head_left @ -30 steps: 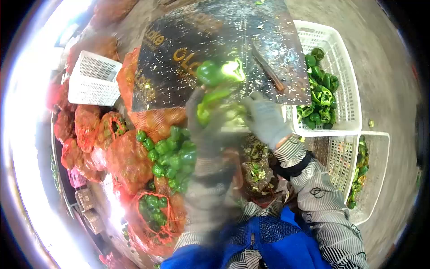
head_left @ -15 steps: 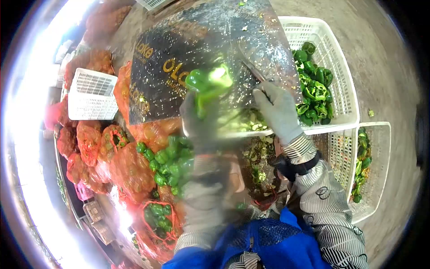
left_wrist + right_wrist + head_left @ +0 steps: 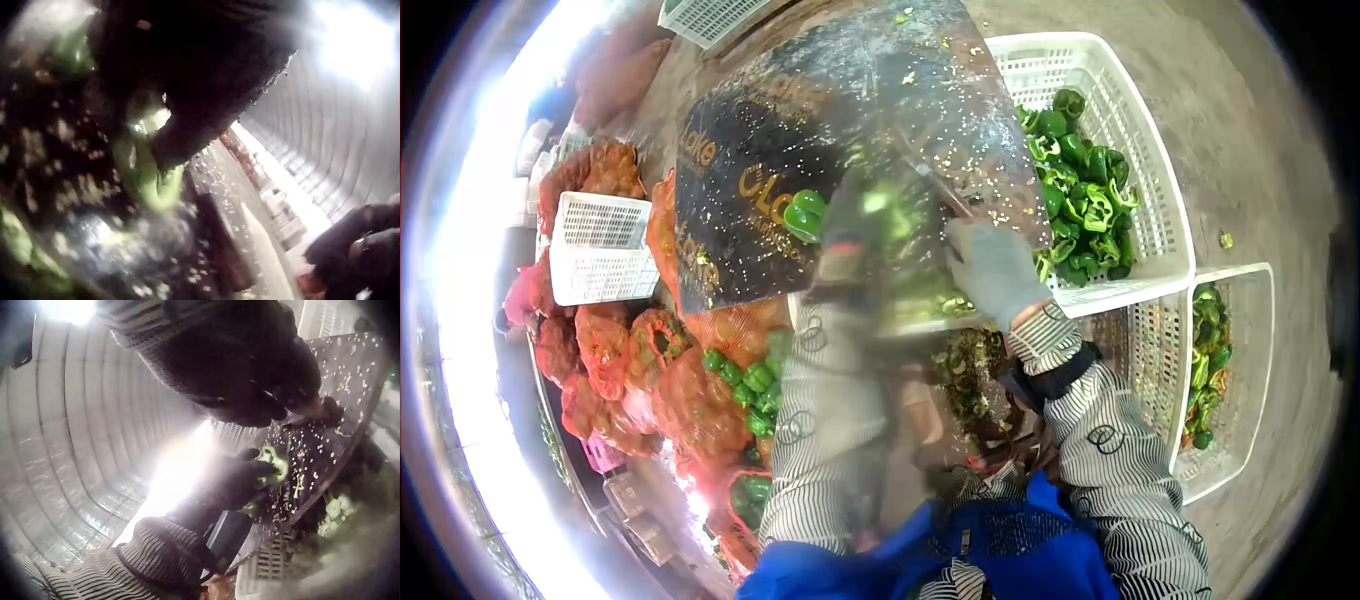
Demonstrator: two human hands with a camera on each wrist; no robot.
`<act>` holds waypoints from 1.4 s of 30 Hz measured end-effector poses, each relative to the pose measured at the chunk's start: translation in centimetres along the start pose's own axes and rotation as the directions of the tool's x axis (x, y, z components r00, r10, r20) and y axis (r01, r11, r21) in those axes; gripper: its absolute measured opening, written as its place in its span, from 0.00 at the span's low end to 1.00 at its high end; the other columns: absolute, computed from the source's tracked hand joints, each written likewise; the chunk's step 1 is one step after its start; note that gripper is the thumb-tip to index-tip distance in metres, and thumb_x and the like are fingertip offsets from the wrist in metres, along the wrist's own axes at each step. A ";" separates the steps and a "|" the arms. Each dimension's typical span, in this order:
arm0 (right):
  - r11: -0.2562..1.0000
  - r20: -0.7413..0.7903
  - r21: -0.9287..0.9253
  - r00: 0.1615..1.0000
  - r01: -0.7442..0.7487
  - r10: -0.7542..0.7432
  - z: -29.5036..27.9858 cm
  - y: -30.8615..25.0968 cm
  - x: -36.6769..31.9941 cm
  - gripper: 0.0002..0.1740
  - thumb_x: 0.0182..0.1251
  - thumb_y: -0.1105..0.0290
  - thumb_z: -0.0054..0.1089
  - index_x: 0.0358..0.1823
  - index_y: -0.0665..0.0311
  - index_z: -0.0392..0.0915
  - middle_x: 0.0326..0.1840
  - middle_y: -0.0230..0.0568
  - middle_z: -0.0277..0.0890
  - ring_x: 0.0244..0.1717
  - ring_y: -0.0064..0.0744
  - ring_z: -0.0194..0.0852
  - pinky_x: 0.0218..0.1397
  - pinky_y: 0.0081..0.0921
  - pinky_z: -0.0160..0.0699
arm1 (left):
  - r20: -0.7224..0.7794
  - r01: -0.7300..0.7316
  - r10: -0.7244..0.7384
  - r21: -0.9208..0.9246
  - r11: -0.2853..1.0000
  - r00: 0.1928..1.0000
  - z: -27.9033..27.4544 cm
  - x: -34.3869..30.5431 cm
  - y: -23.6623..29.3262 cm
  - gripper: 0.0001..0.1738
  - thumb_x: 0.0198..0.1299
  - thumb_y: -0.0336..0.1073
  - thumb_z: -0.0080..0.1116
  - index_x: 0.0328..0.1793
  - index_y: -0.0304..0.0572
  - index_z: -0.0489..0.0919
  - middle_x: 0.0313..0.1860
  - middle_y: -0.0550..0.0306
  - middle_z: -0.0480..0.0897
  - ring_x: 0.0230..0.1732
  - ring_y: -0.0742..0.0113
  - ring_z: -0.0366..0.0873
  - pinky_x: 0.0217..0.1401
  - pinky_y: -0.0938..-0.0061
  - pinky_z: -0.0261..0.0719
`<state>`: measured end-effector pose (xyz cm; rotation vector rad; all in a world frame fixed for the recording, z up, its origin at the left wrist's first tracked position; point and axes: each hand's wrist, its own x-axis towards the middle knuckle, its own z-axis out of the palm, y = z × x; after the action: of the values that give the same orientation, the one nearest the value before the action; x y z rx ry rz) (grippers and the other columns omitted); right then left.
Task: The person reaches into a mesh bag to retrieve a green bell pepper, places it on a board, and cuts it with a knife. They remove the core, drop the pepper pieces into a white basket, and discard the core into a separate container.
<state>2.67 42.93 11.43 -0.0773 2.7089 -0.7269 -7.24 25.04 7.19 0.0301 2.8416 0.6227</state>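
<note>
Both arms wear pale sleeves with fine dark wavy stripes; in the head view the right sleeve (image 3: pixel 1105 455) is at four o'clock and the left sleeve (image 3: pixel 805 400) at seven. Dark linked rings (image 3: pixel 1105 438) are printed over the stripes. A wide black band (image 3: pixel 1055 375) circles the right forearm. The right glove (image 3: pixel 998 275), near three o'clock, is plain light grey; the left glove (image 3: pixel 844 225) looks darker and blurred. In the right wrist view, a ribbed knit cuff (image 3: pixel 165 369) shows towards eleven o'clock. At six o'clock in the head view is a bright blue garment (image 3: pixel 1065 560) with a dark mesh panel (image 3: pixel 1000 525) and a zip (image 3: pixel 965 543).
</note>
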 end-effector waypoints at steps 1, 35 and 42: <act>1.000 0.002 0.004 1.000 -0.002 0.002 0.8 0.3 0.2 0.11 0.67 0.63 0.52 0.44 0.63 0.76 0.38 0.46 0.80 0.42 0.45 0.80 0.49 0.40 0.76 | 0.004 0.000 0.000 0.003 1.000 1.000 0.7 -0.9 -0.3 0.40 0.48 0.41 0.73 0.67 0.43 0.68 0.61 0.47 0.75 0.62 0.50 0.74 0.66 0.62 0.72; 0.623 -0.164 0.643 0.874 0.446 -0.457 4.6 -5.7 -1.7 0.18 0.59 0.68 0.61 0.49 0.68 0.79 0.58 0.59 0.70 0.56 0.55 0.72 0.56 0.41 0.75 | -0.362 -0.361 0.072 -0.852 0.379 0.929 -1.0 -13.7 -3.9 0.36 0.68 0.62 0.49 0.66 0.37 0.68 0.56 0.51 0.77 0.55 0.57 0.77 0.58 0.63 0.80; 0.695 -0.478 0.216 0.695 0.686 -0.537 3.5 -6.0 -2.0 0.19 0.63 0.66 0.60 0.55 0.64 0.78 0.45 0.45 0.79 0.39 0.34 0.79 0.45 0.31 0.77 | -0.324 -0.323 -0.029 -0.926 -0.197 0.946 -2.4 -13.7 -4.5 0.41 0.65 0.69 0.45 0.66 0.39 0.68 0.57 0.48 0.77 0.58 0.52 0.77 0.61 0.58 0.77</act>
<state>5.53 36.36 12.20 -0.9037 2.8188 -1.6130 5.65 19.00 10.44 0.0260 1.4800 2.8989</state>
